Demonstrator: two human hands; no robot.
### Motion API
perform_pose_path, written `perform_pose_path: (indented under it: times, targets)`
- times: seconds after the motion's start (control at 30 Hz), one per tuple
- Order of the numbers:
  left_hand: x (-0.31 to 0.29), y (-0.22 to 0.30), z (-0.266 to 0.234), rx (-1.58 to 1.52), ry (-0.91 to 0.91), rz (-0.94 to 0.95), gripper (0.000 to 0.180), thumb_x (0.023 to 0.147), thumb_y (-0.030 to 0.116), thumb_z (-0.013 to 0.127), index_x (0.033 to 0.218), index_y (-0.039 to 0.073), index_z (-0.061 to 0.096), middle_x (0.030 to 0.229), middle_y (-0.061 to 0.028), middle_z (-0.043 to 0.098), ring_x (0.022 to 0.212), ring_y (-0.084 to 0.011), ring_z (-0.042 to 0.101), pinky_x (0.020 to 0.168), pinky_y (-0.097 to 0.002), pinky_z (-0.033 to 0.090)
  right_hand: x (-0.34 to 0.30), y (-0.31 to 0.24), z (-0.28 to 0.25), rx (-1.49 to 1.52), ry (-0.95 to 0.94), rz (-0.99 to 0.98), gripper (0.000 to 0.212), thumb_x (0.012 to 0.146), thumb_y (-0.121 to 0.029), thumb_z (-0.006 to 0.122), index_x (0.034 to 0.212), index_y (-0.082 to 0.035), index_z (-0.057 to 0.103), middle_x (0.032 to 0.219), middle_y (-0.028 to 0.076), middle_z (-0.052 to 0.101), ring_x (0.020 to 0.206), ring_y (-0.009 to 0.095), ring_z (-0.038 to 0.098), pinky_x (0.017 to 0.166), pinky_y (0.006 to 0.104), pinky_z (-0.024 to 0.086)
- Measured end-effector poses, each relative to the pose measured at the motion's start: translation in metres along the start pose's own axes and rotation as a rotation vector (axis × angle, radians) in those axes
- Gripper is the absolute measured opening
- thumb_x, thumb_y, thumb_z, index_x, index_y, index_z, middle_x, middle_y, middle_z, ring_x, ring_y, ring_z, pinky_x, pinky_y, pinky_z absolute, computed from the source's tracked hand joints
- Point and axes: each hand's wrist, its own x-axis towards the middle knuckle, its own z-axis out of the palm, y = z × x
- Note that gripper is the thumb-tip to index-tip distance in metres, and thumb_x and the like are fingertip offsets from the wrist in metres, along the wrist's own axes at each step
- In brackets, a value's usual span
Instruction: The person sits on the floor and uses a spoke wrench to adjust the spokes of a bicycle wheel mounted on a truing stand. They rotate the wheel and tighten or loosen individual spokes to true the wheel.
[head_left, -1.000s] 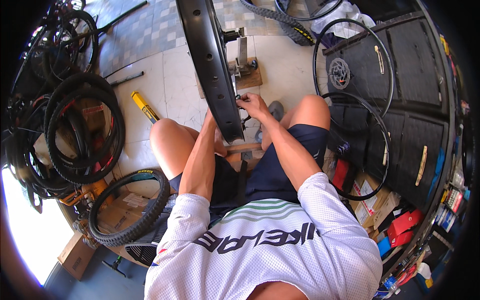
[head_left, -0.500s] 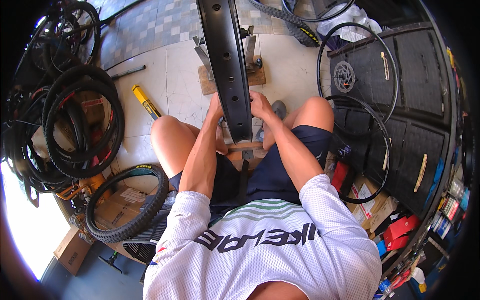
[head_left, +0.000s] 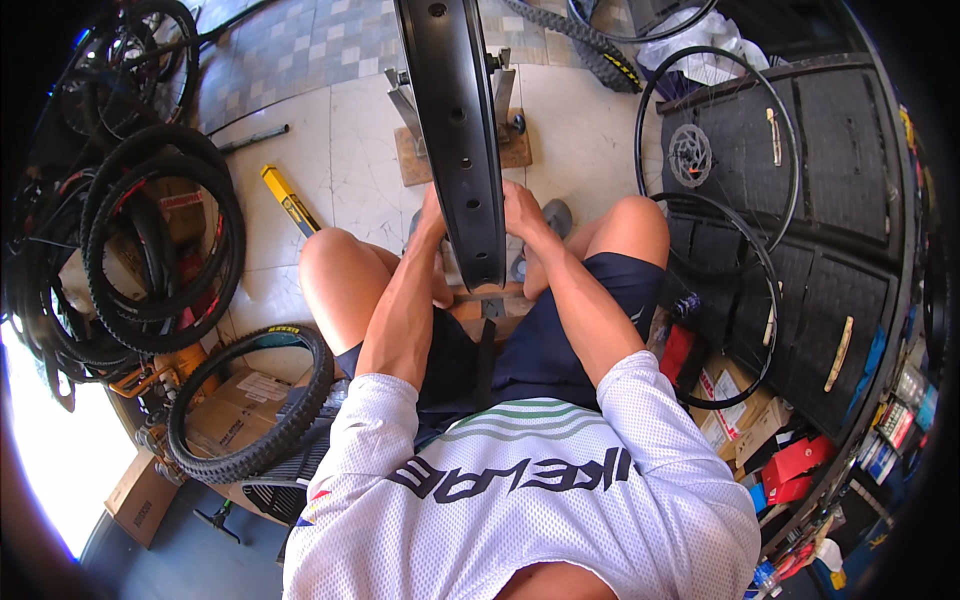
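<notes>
Head view: black wide rim stands at frame center in a truing stand. Left hand and right hand press its sides, finger positions unclear. Step seems rim checking; next calls for a steady grip.

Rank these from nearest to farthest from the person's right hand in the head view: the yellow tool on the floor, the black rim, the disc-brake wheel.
From the right hand:
1. Black rim, touching it, just left.
2. Disc-brake wheel, leaning to the right.
3. Yellow tool, on the floor, far left.
</notes>
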Motion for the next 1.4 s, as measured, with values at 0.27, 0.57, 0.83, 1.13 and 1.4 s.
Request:
perform_pose_path:
  times: [0.27,0.57,0.83,1.13,1.4]
  targets:
    - [0.008,-0.013,0.016,-0.089,0.009,-0.018,0.020,0.083,0.014,0.061,0.094,-0.002,0.066,0.080,-0.0125,0.069,0.074,-0.0166,0.062,0.066,-0.0368,0.051,0.011,0.015,0.010,-0.042,0.016,-0.024,0.022,0.083,-0.017,0.061,0.100,-0.005,0.066,0.094,0.019,0.069,0.090,0.039,0.064,0.077,0.0424,0.050]
    - [0.028,-0.063,0.032,-0.187,0.106,0.166,0.026,0.078,0.021,0.066,0.097,0.004,0.068,0.086,-0.0222,0.068,0.084,-0.0421,0.066,0.068,-0.0426,0.051,0.008,0.013,0.004,0.116,0.041,0.070,0.029,0.078,-0.025,0.069,0.095,-0.002,0.067,0.088,0.016,0.071,0.083,0.029,0.069,0.074,0.0369,0.051]
    - [0.013,-0.016,0.017,-0.117,0.039,0.223,0.027,0.078,0.026,0.072,0.092,0.003,0.068,0.085,-0.0168,0.067,0.079,-0.0334,0.062,0.066,-0.0389,0.049,0.002,0.022,-0.009,0.099,-0.092,0.070,0.032,0.076,-0.027,0.072,0.093,0.000,0.067,0.085,0.016,0.070,0.080,0.026,0.068,0.072,0.0350,0.051]
    - [-0.004,0.008,-0.005,0.062,-0.019,0.080,0.028,0.075,0.021,0.070,0.096,0.003,0.068,0.089,-0.0164,0.070,0.080,-0.0341,0.066,0.073,-0.0405,0.052,0.003,0.004,-0.007,0.031,-0.077,-0.045,0.025,0.080,-0.019,0.066,0.099,-0.003,0.067,0.091,0.017,0.070,0.086,0.032,0.068,0.075,0.0379,0.051]
    - [0.000,-0.031,0.022,-0.230,0.082,0.078,0.024,0.079,0.017,0.068,0.096,0.001,0.067,0.083,-0.0150,0.070,0.076,-0.0192,0.066,0.068,-0.0357,0.052,0.011,0.001,0.008,-0.090,-0.072,-0.060,0.023,0.081,-0.016,0.061,0.100,-0.005,0.067,0.094,0.018,0.069,0.092,0.038,0.064,0.080,0.0424,0.050]
